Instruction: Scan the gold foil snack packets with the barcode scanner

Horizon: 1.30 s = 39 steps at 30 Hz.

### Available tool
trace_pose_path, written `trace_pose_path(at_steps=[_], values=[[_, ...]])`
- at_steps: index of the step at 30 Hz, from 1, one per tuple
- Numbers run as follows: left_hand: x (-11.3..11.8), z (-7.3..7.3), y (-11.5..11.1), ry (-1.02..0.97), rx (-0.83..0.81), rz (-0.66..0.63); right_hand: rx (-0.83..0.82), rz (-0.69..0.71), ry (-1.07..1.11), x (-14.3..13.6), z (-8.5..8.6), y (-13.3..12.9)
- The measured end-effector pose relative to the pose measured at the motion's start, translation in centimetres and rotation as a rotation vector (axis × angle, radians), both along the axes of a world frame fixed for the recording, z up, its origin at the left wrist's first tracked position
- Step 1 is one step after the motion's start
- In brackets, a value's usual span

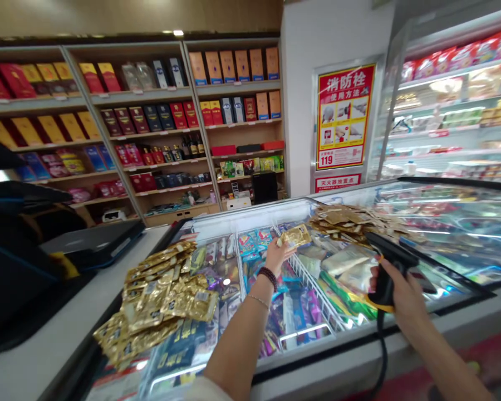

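My left hand (276,255) reaches out over the glass-topped freezer (275,356), its fingers closed on a gold foil packet (296,236). A dark bead bracelet and a thin chain circle that wrist. In my right hand (401,292) is a black barcode scanner (387,273), its cable hanging down at the freezer's front. Left of my hands lies a heap of gold packets (162,295) on the glass. Farther back to the right, a second pile of packets (350,223), browner in tone, rests on the freezer top.
Frozen goods in wire baskets (313,284) show through the glass. At the left a counter (37,345) carries dark equipment (96,245). Shelves of boxed goods (234,67) stand behind, with a red notice (345,117) and a lit display fridge (455,111) at the right.
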<state>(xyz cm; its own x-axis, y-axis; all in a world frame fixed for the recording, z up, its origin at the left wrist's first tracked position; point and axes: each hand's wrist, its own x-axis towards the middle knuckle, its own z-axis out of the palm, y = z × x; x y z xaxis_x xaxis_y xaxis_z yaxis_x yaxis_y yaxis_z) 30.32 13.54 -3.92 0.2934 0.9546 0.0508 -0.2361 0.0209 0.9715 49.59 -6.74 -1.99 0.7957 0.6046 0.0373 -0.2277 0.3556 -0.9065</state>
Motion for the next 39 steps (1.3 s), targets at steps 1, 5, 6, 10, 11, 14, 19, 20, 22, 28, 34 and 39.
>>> trace_pose_path(at_steps=[1, 5, 6, 10, 11, 14, 19, 20, 22, 28, 34, 39], values=[[-1.2, 0.0, -0.4, -0.052, -0.037, 0.022, -0.006, 0.026, 0.008, -0.6, 0.2, 0.2], [-6.6, 0.3, -1.7, -0.231, -0.136, 0.156, -0.049, 0.222, 0.009, -4.6, 1.2, 1.5], [-7.9, 0.4, -2.0, -0.261, -0.134, 0.182, -0.051, 0.281, -0.016, -5.9, 1.4, 2.0], [-12.2, 0.9, -2.7, -0.363, -0.092, 0.231, -0.072, 0.523, -0.201, -11.3, 1.3, 4.0], [-12.9, 1.0, -2.8, -0.380, -0.084, 0.228, -0.085, 0.577, -0.260, -12.4, 1.2, 4.3], [-14.5, 1.6, -2.6, -0.452, -0.089, 0.203, -0.105, 0.688, -0.423, -15.1, 0.9, 4.4], [-15.6, 2.4, -1.9, -0.569, -0.128, 0.185, -0.170, 0.739, -0.610, -16.7, 1.0, 4.0], [-15.6, 2.5, -1.8, -0.576, -0.133, 0.187, -0.181, 0.734, -0.630, -16.8, 1.1, 3.9], [-15.8, 2.6, -1.8, -0.582, -0.144, 0.198, -0.202, 0.730, -0.650, -17.1, 1.4, 3.8], [-16.0, 2.6, -1.9, -0.524, -0.124, 0.219, -0.185, 0.581, -0.689, -18.6, 1.9, 2.9], [-16.1, 2.4, -1.8, -0.442, -0.110, 0.213, -0.175, 0.516, -0.725, -19.0, 1.9, 2.8], [-16.0, 2.2, -1.6, -0.440, -0.124, 0.215, -0.227, 0.605, -0.751, -18.7, 1.9, 3.1]])
